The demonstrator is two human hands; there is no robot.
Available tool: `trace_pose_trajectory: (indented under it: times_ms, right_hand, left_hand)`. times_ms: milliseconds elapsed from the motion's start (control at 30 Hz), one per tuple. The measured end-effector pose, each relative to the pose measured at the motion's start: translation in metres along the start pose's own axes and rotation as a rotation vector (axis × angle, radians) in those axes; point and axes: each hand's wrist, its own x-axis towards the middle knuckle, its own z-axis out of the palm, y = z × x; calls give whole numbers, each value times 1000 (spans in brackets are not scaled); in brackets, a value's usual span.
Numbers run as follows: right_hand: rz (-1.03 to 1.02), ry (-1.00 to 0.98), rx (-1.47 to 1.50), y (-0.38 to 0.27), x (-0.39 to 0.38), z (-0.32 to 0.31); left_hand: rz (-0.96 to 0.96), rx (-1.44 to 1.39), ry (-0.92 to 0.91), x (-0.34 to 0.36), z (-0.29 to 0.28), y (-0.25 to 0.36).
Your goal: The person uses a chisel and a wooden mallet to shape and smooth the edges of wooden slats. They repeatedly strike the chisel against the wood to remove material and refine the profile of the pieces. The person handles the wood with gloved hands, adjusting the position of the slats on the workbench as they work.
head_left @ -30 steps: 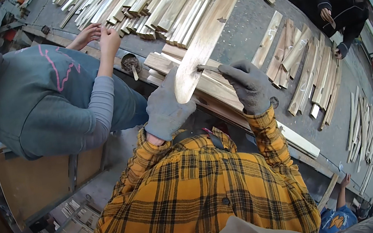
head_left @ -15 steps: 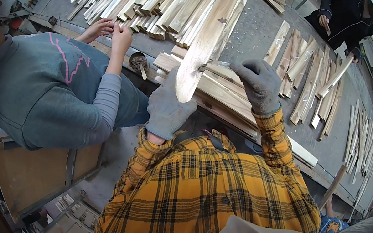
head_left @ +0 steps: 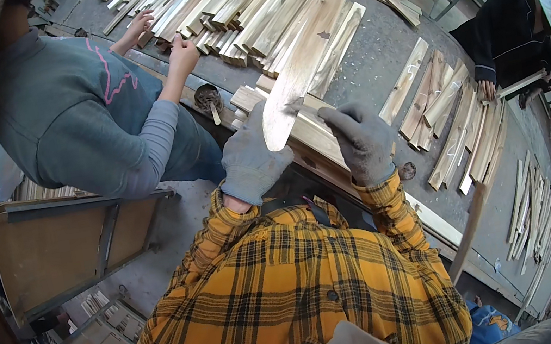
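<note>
A long pale wooden board (head_left: 305, 61) with a rounded near end slants up and away from me. My gloved left hand (head_left: 252, 155) grips that near end from its left side. My gloved right hand (head_left: 361, 141) is closed in a pinch just right of the board. A thin, flat, blade-like tool (head_left: 298, 106) reaches from its fingertips onto the board's face; the fingers hide most of the tool. Under the board lie more stacked boards (head_left: 321, 140) along the table edge.
Rows of wooden boards (head_left: 250, 5) cover the far table; smaller groups (head_left: 460, 123) lie right. A person in grey (head_left: 83, 122) stands close left, near a dark tin (head_left: 209, 98) with a stick. Others work across the table. A brown wooden bar (head_left: 471, 232) slants at lower right.
My right hand has moved left with the tool, closer to the board's rounded end. Across the table, a person has lifted a board, and the brown bar at right has risen higher.
</note>
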Motion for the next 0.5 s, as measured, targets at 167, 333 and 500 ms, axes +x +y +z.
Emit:
trace_pose_trajectory:
  times_ms: [167, 333, 500]
  right_hand:
    - [18, 77, 10, 8, -2, 7]
    - [-43, -19, 91, 13, -9, -7]
    - [40, 33, 7, 15, 1, -4]
  left_hand:
    - [46, -25, 9, 4, 3, 2]
    - [117, 42, 57, 2, 6, -5]
    - [115, 108, 70, 2, 7, -4]
